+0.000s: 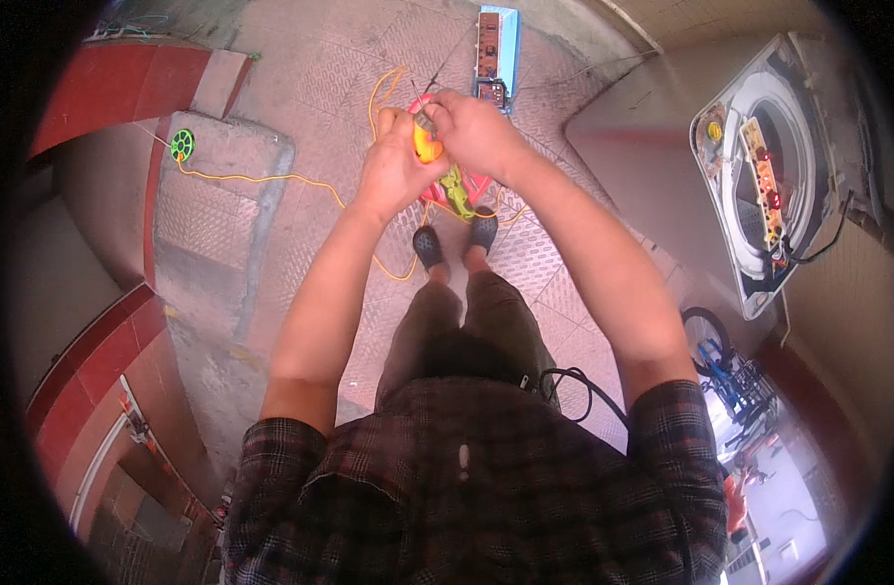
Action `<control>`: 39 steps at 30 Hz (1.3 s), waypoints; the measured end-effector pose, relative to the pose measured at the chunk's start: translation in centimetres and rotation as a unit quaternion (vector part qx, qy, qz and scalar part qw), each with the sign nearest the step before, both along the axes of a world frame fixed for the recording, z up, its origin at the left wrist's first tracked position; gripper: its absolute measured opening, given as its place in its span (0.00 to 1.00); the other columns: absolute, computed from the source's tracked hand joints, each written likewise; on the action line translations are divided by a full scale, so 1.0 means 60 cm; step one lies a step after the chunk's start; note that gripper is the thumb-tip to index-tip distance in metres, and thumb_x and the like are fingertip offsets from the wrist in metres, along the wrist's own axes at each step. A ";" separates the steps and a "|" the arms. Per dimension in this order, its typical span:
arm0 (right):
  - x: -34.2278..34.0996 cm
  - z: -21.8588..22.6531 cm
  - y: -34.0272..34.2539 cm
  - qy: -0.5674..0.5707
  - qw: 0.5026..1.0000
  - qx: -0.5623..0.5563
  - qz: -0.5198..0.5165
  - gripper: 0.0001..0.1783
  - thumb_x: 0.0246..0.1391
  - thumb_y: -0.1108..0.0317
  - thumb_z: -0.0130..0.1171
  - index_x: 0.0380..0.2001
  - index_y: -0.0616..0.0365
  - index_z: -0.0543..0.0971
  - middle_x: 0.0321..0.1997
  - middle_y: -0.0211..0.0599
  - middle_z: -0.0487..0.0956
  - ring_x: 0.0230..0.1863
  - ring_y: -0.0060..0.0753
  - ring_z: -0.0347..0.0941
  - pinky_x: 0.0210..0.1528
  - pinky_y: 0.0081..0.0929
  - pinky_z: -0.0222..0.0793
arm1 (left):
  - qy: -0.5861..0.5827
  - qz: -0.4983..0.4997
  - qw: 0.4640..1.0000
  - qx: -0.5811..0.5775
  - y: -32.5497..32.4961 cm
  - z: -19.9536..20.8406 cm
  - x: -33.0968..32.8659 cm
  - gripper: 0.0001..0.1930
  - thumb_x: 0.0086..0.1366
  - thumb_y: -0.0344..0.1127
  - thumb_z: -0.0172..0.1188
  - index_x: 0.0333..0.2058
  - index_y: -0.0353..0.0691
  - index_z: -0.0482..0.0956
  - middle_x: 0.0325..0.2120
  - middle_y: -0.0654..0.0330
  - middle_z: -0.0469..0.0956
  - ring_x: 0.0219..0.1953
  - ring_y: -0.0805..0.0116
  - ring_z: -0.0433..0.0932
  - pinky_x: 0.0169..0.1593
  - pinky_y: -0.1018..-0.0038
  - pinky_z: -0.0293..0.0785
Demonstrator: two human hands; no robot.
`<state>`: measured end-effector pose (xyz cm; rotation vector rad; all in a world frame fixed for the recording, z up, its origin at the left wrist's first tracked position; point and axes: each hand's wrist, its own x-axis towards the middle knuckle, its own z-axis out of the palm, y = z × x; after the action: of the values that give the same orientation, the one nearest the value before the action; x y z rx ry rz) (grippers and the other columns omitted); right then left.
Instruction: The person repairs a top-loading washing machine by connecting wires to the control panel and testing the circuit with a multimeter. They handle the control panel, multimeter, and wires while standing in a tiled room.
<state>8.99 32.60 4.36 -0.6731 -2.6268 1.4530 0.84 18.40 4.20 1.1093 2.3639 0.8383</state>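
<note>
In front of me, both hands meet on a yellow tool (426,144) with a greyish upper part; its exact kind is not clear. My left hand (393,175) is wrapped round its yellow body. My right hand (474,132) has its fingers closed at the greyish end, and the fingertips are partly hidden. A thin rod or wire sticks up just above the hands. Below them, a pink-red stool or tray (479,183) is partly covered, with a yellow-green object (456,195) lying on it.
Orange wire (271,177) runs over the tiled floor from a green reel (181,145) at left. A blue tray (506,44) holding brown circuit boards (488,49) lies ahead. At right, a circuit board (765,180) with red lights rests on a washing machine (725,185). A bicycle (725,375) stands behind.
</note>
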 end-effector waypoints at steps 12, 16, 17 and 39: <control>0.020 -0.002 0.020 0.011 0.996 0.008 -0.092 0.19 0.68 0.57 0.50 0.37 0.63 0.80 0.33 0.60 0.82 0.39 0.63 0.80 0.44 0.54 0.75 | -0.011 -0.021 1.000 -0.018 0.036 0.007 0.006 0.29 0.52 0.41 0.73 0.47 0.31 0.72 0.48 0.41 0.70 0.49 0.40 0.78 0.52 0.55 0.78; 0.032 -0.033 0.019 -0.034 0.991 0.013 -0.130 0.17 0.66 0.59 0.52 0.39 0.62 0.81 0.35 0.57 0.82 0.41 0.62 0.80 0.46 0.49 0.75 | -0.049 0.048 0.996 -0.065 0.046 -0.016 0.051 0.28 0.53 0.42 0.73 0.46 0.31 0.73 0.48 0.41 0.71 0.48 0.39 0.78 0.52 0.54 0.78; 0.038 -0.039 0.024 0.018 0.992 0.064 -0.108 0.16 0.66 0.60 0.51 0.38 0.62 0.82 0.33 0.57 0.82 0.39 0.62 0.80 0.44 0.49 0.76 | -0.034 0.040 0.996 -0.072 0.045 -0.018 0.053 0.28 0.53 0.42 0.74 0.46 0.31 0.73 0.48 0.41 0.71 0.47 0.38 0.78 0.51 0.54 0.78; 0.339 0.005 0.168 0.079 0.932 -0.083 -0.345 0.22 0.72 0.59 0.52 0.60 0.62 0.75 0.46 0.29 0.80 0.46 0.17 0.68 0.52 0.19 0.64 | -0.043 -0.052 0.974 -0.216 -0.017 -0.463 -0.131 0.36 0.50 0.44 0.76 0.54 0.32 0.72 0.59 0.40 0.66 0.60 0.44 0.73 0.60 0.59 0.75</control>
<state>29.33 42.71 4.67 -1.2670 -1.8537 1.4129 -7.02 17.39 -23.56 0.9786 2.2452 0.3032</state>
